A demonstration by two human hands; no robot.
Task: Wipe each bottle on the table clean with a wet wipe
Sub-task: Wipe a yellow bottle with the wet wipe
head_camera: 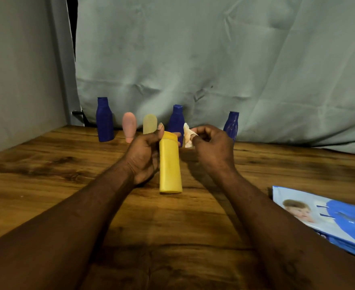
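yellow bottle (170, 164) in left hand (144, 156), wipe (188, 136) in right hand (213, 147)

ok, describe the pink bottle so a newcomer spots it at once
At the back edge of the wooden table, bottles stand in a row against the grey cloth. The pink bottle is second from the left, between a tall blue bottle and a pale yellow bottle. It alone is pink, with a rounded top.
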